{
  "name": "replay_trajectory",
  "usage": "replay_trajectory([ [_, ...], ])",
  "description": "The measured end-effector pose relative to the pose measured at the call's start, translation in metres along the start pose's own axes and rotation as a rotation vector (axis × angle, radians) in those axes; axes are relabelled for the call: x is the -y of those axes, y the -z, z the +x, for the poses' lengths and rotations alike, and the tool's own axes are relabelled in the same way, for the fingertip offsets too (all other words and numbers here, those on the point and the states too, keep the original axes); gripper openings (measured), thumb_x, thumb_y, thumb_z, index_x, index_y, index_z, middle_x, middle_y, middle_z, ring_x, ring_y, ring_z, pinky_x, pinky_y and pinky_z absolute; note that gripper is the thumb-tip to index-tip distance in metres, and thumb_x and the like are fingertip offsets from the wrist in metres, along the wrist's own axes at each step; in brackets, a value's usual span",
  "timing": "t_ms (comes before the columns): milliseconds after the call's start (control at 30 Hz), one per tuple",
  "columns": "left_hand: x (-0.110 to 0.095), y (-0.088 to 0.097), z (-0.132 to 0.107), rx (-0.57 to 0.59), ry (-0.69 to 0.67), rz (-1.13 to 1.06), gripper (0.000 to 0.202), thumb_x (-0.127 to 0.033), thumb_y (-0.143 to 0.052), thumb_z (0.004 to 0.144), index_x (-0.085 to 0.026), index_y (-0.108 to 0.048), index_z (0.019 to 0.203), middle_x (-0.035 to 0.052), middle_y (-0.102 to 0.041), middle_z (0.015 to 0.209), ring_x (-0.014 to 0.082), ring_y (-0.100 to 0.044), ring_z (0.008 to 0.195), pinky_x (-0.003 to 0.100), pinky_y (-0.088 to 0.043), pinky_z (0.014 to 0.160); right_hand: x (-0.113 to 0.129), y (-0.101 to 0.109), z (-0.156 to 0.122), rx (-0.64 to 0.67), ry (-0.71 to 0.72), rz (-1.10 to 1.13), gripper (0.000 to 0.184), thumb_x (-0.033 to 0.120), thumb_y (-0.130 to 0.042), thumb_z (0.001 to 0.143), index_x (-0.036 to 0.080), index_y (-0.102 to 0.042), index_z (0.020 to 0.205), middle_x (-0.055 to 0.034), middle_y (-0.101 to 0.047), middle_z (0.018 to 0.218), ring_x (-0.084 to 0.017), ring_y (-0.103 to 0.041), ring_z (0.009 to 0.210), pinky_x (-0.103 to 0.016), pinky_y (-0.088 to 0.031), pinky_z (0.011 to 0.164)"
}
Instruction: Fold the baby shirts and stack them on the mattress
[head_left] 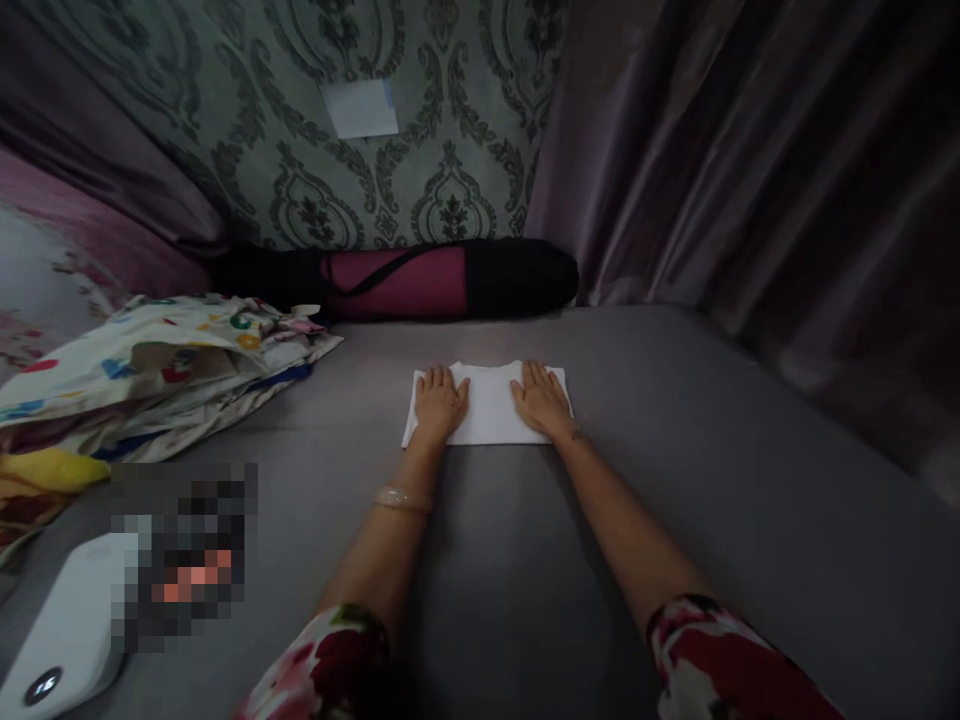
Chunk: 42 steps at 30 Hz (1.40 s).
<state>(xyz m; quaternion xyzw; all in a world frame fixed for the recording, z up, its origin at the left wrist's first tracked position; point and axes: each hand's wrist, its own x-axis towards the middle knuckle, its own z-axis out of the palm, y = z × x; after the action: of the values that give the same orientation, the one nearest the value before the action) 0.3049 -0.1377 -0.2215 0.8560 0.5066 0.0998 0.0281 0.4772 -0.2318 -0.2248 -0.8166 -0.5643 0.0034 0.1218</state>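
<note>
Cloth (491, 408) lies flat — left hand (439, 402) and right hand (543, 402) partly hide it.

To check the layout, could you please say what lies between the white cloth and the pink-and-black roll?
The head view shows only bare grey surface between the white cloth and the roll.

White cloth (491, 405), grey sheet (750, 450), red floral sleeves (720, 650), green damask wallpaper (450, 135)
</note>
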Motion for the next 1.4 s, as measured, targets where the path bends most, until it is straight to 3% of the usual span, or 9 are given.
replay_trajectory([
  [67,0.004,0.003,0.000,0.006,-0.025,-0.010,0.063,-0.046,-0.023,0.099,-0.003,-0.045,0.140,0.0174,-0.043,0.148,0.0300,-0.034,0.139,0.043,-0.024,0.116,-0.002,0.000,0.000,-0.001,0.011,0.034,0.062,0.039,-0.020,0.100,0.001,-0.032,0.148,-0.0179,-0.033,0.153,-0.026,-0.025,0.143,-0.041,-0.015,0.117],
  [233,0.018,0.006,-0.005,-0.104,0.012,-0.044,0.062,-0.043,-0.016,0.100,-0.007,-0.045,0.140,0.0156,-0.039,0.150,0.0273,-0.032,0.141,0.044,-0.021,0.117,-0.013,0.006,-0.005,-0.109,-0.005,0.040,0.063,0.039,-0.017,0.100,0.000,-0.035,0.146,-0.0185,-0.032,0.153,-0.027,-0.022,0.144,-0.042,-0.016,0.117],
  [433,0.027,0.004,-0.006,0.041,0.068,-0.038,0.061,-0.047,-0.022,0.098,-0.012,-0.040,0.144,0.0139,-0.033,0.154,0.0349,-0.025,0.143,0.054,-0.019,0.115,-0.021,0.000,-0.007,-0.022,-0.028,0.002,0.062,0.039,-0.021,0.099,0.000,-0.035,0.146,-0.0184,-0.033,0.153,-0.029,-0.022,0.143,-0.044,-0.017,0.116],
  [567,0.029,0.007,0.003,-0.013,0.039,-0.058,0.052,-0.040,-0.024,0.099,-0.014,-0.052,0.133,0.0149,-0.050,0.142,0.0349,-0.035,0.136,0.061,-0.020,0.112,-0.025,0.005,0.003,-0.045,-0.030,0.022,0.053,0.036,-0.023,0.100,0.007,-0.047,0.138,-0.0158,-0.043,0.147,-0.028,-0.032,0.137,-0.048,-0.017,0.114],
  [767,0.040,0.007,0.021,0.009,-0.037,-0.023,0.040,-0.021,-0.032,0.094,-0.019,-0.059,0.124,0.0140,-0.057,0.129,0.0309,-0.049,0.122,0.059,-0.027,0.109,-0.036,0.015,0.013,-0.067,-0.035,0.005,0.044,0.021,-0.026,0.099,0.012,-0.053,0.133,-0.0148,-0.056,0.132,-0.027,-0.045,0.124,-0.046,-0.023,0.109],
  [967,0.044,0.005,0.029,-0.006,-0.043,0.048,0.040,-0.021,-0.036,0.092,-0.020,-0.061,0.124,0.0149,-0.057,0.121,0.0326,-0.047,0.117,0.055,-0.029,0.108,-0.040,0.018,0.016,-0.049,-0.040,-0.070,0.038,0.023,-0.037,0.097,0.015,-0.058,0.128,-0.0157,-0.056,0.119,-0.030,-0.047,0.110,-0.041,-0.035,0.095],
  [1133,0.046,0.006,0.030,-0.030,-0.032,0.036,0.035,-0.024,-0.041,0.091,-0.020,-0.066,0.115,0.0137,-0.059,0.120,0.0324,-0.049,0.114,0.050,-0.034,0.104,-0.040,0.026,0.018,-0.050,-0.031,-0.058,0.034,0.023,-0.044,0.095,0.018,-0.062,0.124,-0.0146,-0.055,0.117,-0.031,-0.046,0.112,-0.041,-0.036,0.094],
  [1267,0.049,0.019,0.030,-0.006,-0.052,-0.084,0.031,-0.024,-0.043,0.090,-0.021,-0.066,0.111,0.0105,-0.066,0.115,0.0294,-0.052,0.114,0.053,-0.025,0.109,-0.043,0.042,0.018,-0.050,-0.019,0.038,0.030,0.023,-0.048,0.092,0.017,-0.066,0.116,-0.0133,-0.059,0.116,-0.030,-0.049,0.112,-0.041,-0.038,0.094],
  [1400,0.052,0.053,0.028,0.054,-0.047,-0.242,0.028,-0.023,-0.046,0.087,-0.020,-0.067,0.106,0.0063,-0.072,0.101,0.0242,-0.060,0.100,0.056,-0.022,0.109,-0.049,0.066,0.016,0.038,0.002,0.324,0.029,0.022,-0.050,0.088,0.016,-0.065,0.112,-0.0091,-0.067,0.106,-0.022,-0.060,0.094,-0.030,-0.045,0.081],
])
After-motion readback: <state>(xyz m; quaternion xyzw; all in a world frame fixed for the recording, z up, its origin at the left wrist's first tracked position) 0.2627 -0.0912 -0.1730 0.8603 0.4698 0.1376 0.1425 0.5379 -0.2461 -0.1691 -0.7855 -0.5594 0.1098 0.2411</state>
